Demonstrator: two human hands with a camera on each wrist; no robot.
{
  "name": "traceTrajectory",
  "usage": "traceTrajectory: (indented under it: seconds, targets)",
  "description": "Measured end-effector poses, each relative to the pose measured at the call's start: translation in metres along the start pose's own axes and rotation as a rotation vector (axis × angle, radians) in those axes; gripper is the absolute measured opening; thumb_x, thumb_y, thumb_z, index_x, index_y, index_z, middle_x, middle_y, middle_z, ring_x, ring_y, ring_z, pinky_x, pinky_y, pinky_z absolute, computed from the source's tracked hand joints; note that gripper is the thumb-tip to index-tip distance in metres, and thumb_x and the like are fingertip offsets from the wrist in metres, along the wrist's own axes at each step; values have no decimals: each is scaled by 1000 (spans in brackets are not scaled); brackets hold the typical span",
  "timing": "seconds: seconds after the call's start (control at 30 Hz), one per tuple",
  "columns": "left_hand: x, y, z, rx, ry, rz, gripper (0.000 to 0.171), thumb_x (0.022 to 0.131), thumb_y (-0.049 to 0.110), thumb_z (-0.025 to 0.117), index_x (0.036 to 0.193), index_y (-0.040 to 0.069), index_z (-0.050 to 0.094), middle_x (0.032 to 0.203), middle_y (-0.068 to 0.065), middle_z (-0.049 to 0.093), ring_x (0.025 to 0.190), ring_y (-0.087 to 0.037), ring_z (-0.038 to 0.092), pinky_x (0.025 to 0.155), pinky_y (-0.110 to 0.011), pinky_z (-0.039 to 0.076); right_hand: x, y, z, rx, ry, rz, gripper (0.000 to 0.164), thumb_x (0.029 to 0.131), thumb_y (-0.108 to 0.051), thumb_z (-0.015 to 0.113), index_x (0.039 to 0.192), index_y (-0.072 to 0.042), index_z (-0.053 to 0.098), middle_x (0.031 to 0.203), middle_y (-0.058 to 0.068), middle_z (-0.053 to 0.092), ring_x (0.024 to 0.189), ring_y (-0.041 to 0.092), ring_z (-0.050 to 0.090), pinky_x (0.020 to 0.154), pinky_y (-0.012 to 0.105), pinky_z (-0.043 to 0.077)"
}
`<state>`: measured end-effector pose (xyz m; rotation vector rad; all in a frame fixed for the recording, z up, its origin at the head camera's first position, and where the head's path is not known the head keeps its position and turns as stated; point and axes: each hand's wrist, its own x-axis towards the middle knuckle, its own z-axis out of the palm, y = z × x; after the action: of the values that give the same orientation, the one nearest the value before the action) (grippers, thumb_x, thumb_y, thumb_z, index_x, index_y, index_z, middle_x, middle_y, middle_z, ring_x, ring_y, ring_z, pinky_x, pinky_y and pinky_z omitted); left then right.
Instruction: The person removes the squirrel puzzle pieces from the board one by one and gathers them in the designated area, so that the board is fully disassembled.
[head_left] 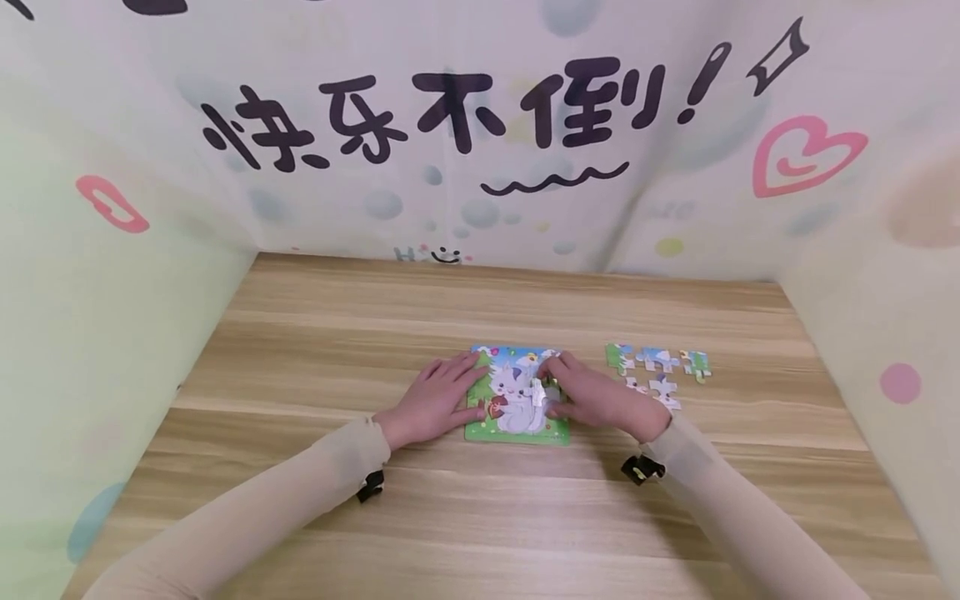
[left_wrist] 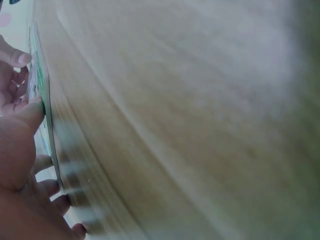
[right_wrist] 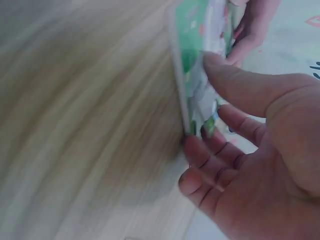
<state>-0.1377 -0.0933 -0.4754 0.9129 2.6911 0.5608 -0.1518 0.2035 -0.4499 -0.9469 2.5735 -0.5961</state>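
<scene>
A squirrel jigsaw puzzle (head_left: 517, 429) lies flat on the table, its picture of a grey-white squirrel on a green ground largely filled in. My left hand (head_left: 431, 402) rests over the puzzle's left edge, thumb low on the picture and fingers stretched toward the upper left corner. At the puzzle's right side, my right hand (head_left: 596, 396) pinches a puzzle piece (right_wrist: 199, 92) between thumb and curled fingers, close over the picture. Part of that piece is hidden behind the fingers. In the left wrist view, the left thumb (left_wrist: 31, 112) presses at the board's rim.
Several loose puzzle pieces (head_left: 660, 360) lie right of the puzzle, a few partly behind the right wrist. The wood-grain table (head_left: 360, 292) meets a printed cloth backdrop (head_left: 450, 217) at the back, with cloth walls on both sides.
</scene>
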Motion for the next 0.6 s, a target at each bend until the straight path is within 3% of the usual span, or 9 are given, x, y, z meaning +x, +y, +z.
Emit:
traceTrajectory:
  seconds: [0.17,0.43,0.6]
  targets:
    - [-1,2,-2,2,5,7,73,103,46,63,160,6,40,170,-17,26,158,-37,21,124,-62,18,-3,4,1,-56,42,-43,44,97,-18,76,132,-3,55,119,11,55,91,16,58,82,35,57]
    - [0,3,1,28,-4,3,72,103,47,61,160,8,41,171,-15,26,158,-35,21,125,-60,18,-6,7,4,-130,103,-124,39,96,-9,76,130,-2,58,116,9,56,90,14,58,79,32,57]
    - [0,1,1,27,-12,-6,73,104,49,60,161,9,39,172,-14,23,159,-34,18,125,-60,16,-4,7,4,-149,103,-124,39,96,-10,75,131,-3,58,115,9,56,88,13,56,77,28,57]
